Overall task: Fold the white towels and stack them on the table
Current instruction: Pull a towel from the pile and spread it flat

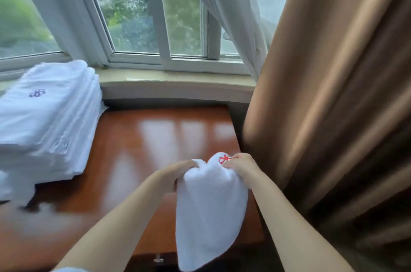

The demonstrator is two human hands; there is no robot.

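Left hand: we see the left hand (pixel 178 169) with its fingers curled round the upper left corner of a white towel (pixel 209 209), gripping it above the surface (pixel 155 138).
Right hand: the right hand (pixel 241 166) pinches the upper right corner of the same towel, just beside a red embroidered mark (pixel 224 159) near the top edge.
Hands together: we note the two hands sit close to each other, so the top edge of the towel bunches up between them.
Towel: it hangs down from both hands toward the camera, its lower end rounded and loose, in front of the near right part of the surface.
Stack: a tall stack of folded towels (pixel 44 116) stands on the left side of the surface, well apart from the held towel; its top towel bears a small dark purple emblem (pixel 37 93).
Surface: glossy reddish-brown wood, and we see the window's light reflected in it.
Window: a white-framed window (pixel 155 16) runs behind the surface, with green trees blurred beyond it.
Sill: a pale window sill (pixel 178 80) lies between the window and the surface.
Curtains: a sheer white curtain (pixel 233 16) hangs at upper right, and a heavy tan curtain (pixel 333 94) falls just beside the right hand.
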